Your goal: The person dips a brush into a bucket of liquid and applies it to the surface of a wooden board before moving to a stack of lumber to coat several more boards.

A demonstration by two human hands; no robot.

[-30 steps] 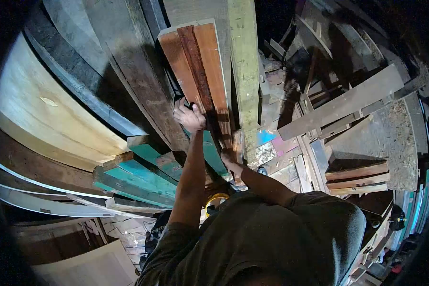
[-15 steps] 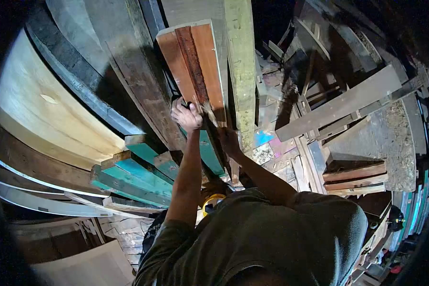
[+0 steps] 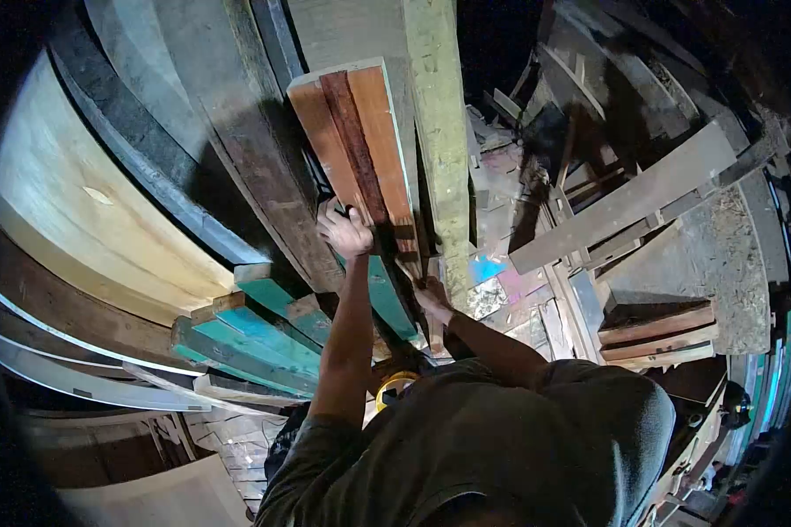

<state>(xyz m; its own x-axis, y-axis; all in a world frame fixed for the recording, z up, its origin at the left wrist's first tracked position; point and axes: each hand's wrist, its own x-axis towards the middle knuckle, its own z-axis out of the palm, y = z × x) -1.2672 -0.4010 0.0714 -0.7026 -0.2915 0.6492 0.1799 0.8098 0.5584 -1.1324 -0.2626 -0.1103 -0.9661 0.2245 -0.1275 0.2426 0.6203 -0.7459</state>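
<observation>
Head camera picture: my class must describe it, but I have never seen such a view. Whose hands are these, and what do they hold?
No machine here: a person wears one camera on the head, looking forward and down. The dark shirt at the bottom is their own. Their left hand is closed on the edge of some reddish-brown boards leaning in a wood pile. Their right hand touches those boards lower down; its grip is hard to see. To the left lie teal planks; to the right stands a pale green beam.
</observation>
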